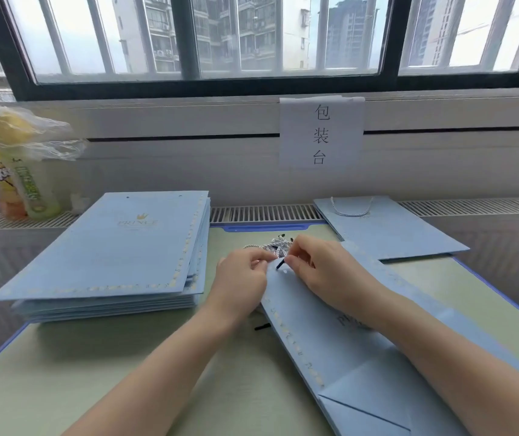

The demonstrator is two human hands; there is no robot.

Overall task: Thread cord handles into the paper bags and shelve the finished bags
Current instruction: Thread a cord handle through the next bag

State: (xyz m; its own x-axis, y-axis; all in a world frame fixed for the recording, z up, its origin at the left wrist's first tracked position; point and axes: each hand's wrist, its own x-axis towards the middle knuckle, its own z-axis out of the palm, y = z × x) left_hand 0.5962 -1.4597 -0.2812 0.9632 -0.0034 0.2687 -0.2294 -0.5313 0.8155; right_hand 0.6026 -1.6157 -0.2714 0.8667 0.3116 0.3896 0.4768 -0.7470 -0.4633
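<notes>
1. Paper bag (330,313), pale blue and flat, lies slantwise on the desk (126,372) under both hands.
2. Right hand (321,272) pinches a black cord tip (280,263), aimed at a small hole near the bag's top edge; the grip is narrow.
3. Left hand (242,278) has its fingers curled at the bag's top corner, apparently steadying it; what they pinch is hard to tell.
4. Loose cords (275,245) lie bunched just behind the fingers.
5. Progress looks early: one bag with a handle (387,228) lies far right, while a tall stack of unthreaded bags (110,253) waits at left.
6. No shelf is visible; the near bag's bottom is cut off.
</notes>
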